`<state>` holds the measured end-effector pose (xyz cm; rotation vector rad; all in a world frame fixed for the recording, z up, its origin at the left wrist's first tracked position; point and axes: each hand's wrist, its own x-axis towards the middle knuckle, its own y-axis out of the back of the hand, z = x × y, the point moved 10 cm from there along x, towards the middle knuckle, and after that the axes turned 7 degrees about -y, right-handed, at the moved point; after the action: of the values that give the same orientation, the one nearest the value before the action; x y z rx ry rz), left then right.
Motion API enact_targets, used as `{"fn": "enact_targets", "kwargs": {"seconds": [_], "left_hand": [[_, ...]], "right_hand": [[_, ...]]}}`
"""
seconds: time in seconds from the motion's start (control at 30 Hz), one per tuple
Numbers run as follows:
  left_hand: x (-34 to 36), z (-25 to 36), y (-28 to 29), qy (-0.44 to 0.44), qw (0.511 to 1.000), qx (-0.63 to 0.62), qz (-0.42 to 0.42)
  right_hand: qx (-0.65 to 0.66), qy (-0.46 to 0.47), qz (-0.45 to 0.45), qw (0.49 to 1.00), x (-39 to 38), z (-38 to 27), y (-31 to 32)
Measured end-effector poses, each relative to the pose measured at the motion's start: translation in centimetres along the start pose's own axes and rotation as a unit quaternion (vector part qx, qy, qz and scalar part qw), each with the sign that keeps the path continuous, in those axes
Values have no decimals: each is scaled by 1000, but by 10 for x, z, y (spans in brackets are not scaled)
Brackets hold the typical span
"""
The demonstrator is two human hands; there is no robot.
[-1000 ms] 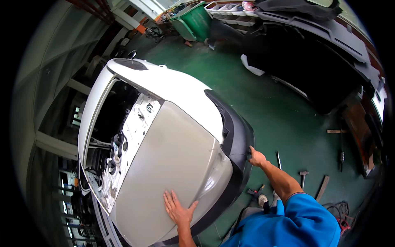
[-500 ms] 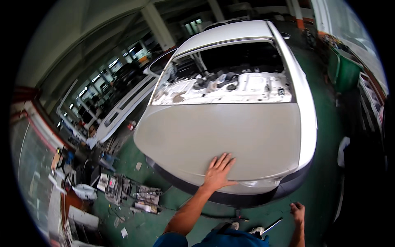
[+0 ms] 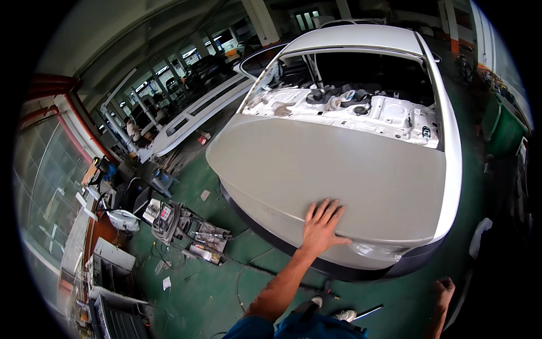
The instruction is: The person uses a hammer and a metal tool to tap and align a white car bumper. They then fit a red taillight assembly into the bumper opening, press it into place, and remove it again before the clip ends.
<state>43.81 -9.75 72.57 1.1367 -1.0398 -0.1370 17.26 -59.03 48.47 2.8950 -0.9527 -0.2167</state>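
On the trunk lid, left hand lies flat, fingers spread.

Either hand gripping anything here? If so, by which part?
Nothing is held. The left hand lies flat, fingers spread, on the rear edge of the car's trunk lid. The right hand hangs free beside the bumper, empty.

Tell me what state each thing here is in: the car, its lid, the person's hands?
Car body: stripped, rear window glass out, bare metal shelf showing.
Trunk lid: shut, dull grey, unpainted look.
Left hand: flat on the trunk lid, fingers spread.
Right hand: low beside the car, holding nothing visible.
Tool cart: cluttered, on green floor.
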Motion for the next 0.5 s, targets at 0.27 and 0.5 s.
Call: {"fn": "enact_targets", "kwargs": {"seconds": [0.27,0.5], "left_hand": [[58,0,105,-77,985,-20,156],[94,-12,209,-113,978,-55,167]], "right_hand": [[-244,104,85,961,-70,-145,-57],[-403,435,-44,804,-207,-356,-299]]}}
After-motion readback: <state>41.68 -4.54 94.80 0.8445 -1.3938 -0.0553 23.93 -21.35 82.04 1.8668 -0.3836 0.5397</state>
